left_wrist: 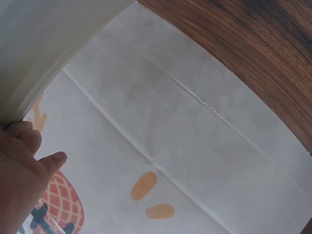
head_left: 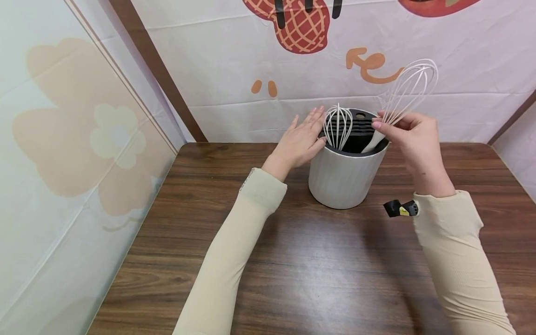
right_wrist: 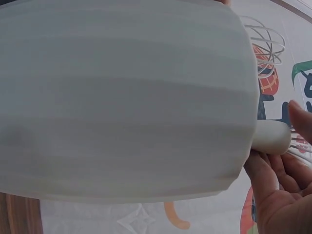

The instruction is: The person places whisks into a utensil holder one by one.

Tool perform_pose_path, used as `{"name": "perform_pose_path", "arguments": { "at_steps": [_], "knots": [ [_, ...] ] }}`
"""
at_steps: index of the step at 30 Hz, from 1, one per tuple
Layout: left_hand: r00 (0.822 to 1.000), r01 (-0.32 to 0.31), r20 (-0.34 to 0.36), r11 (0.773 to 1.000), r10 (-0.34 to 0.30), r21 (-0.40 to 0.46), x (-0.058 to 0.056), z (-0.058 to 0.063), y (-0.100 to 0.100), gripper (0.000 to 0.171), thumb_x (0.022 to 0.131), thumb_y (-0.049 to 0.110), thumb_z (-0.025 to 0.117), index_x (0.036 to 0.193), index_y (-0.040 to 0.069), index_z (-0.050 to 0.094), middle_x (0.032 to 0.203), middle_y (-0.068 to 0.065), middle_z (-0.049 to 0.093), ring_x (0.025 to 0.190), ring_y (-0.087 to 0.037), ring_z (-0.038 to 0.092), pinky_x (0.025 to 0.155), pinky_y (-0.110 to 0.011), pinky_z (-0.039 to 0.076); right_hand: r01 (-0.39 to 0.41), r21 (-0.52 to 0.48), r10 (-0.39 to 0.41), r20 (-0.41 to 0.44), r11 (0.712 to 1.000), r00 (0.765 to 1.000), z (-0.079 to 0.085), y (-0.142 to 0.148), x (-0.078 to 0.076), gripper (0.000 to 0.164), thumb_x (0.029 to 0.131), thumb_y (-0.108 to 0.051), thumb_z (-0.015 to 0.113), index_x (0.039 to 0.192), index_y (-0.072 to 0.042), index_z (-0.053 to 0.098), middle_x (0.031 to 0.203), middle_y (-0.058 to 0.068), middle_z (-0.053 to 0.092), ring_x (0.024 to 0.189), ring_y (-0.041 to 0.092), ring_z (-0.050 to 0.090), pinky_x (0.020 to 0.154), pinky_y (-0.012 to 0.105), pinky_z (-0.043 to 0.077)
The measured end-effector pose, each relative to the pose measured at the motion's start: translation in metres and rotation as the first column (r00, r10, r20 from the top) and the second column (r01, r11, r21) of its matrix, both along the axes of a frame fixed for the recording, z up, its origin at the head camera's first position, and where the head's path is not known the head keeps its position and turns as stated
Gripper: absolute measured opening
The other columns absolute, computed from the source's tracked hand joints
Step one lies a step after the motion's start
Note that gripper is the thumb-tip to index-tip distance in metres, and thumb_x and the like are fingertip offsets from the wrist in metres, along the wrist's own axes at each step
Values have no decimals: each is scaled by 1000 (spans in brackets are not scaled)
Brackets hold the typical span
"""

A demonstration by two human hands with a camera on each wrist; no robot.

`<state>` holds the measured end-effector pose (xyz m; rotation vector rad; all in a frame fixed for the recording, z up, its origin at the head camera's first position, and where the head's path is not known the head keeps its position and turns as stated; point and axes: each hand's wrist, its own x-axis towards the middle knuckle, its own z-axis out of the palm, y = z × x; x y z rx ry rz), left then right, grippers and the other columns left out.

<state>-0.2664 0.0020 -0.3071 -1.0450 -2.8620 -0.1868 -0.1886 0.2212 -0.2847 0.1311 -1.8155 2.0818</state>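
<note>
A light grey ribbed utensil holder [head_left: 345,181] with a black slotted insert [head_left: 360,126] stands upright on the table. My left hand [head_left: 299,142] rests against its left side near the rim, fingers extended. With thumb and fingers, my right hand [head_left: 418,144] pinches a large whisk [head_left: 412,86] where wires and handle meet. That whisk leans right, the lower part of its white handle [right_wrist: 272,137] inside the holder. A smaller whisk [head_left: 337,128] stands in the holder's left part, wires up, its handle hidden. In the left wrist view, the holder's wall [left_wrist: 44,44] shows beside my fingers.
The dark wooden table [head_left: 293,260] runs back to a wall covered with a printed cloth [head_left: 217,60]. Another printed sheet [head_left: 63,153] hangs along the left side. A small black strap [head_left: 399,208] sits at my right sleeve cuff.
</note>
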Motion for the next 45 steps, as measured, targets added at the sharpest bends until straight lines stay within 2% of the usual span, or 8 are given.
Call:
{"name": "perform_pose_path", "arguments": {
  "at_steps": [4,10,14,17,20,31,38,45],
  "knots": [
    [1000,0,2,1000,0,-1,0,0,1,61,100,36,28,153,11,8,158,0,1,143,-11,-3,114,-40,-5,-10,-10,10,4,1000,1000,0,2,0,16,72,3,78,88,0,75,79,0,72,79,8,66,69,15,49],
    [1000,1,4,1000,-1,-2,1,1,1,61,100,36,27,153,11,8,158,0,1,143,-11,-3,114,-40,-5,-51,-106,50,-15,993,999,2,3,1,18,73,10,74,89,2,72,78,4,72,73,10,67,67,17,51],
    [1000,1,3,1000,-1,-2,0,1,1,61,101,36,27,153,11,8,158,1,0,143,-11,-4,114,-39,-6,-83,-165,78,-33,983,996,4,4,1,25,74,14,70,96,6,62,79,7,72,76,13,70,68,19,52],
    [1000,2,4,1000,-2,1,0,1,0,61,101,36,27,153,11,8,158,1,1,142,-10,-4,114,-39,-6,-103,-202,96,-41,974,994,5,5,1,28,74,16,68,97,6,56,79,9,72,77,16,70,70,20,53],
    [1000,3,3,1000,-3,5,0,2,0,61,100,36,27,153,11,8,158,0,1,142,-10,-4,114,-40,-5,-111,-220,104,-40,969,994,6,7,0,26,74,17,68,95,5,57,79,10,72,77,16,70,70,21,54],
    [1000,4,-2,1000,-4,4,0,1,1,61,100,36,27,153,11,8,158,1,1,143,-10,-3,114,-40,-4,-148,-203,148,-17,968,989,8,11,0,24,76,12,69,99,7,63,83,10,72,79,15,70,71,21,54],
    [1000,5,-7,1000,-5,1,1,1,0,60,101,35,27,153,10,9,159,-1,3,144,-13,0,114,-41,-3,-143,-160,145,4,977,989,8,11,0,20,77,9,70,96,3,68,83,7,72,81,14,69,69,20,53],
    [1000,1,-3,1000,-1,-2,0,0,0,61,101,36,26,153,11,8,158,0,2,143,-12,-2,114,-40,-4,-171,-174,172,-7,970,985,7,12,0,20,78,8,70,98,4,67,85,9,72,83,14,69,73,20,53]
  ]
}}
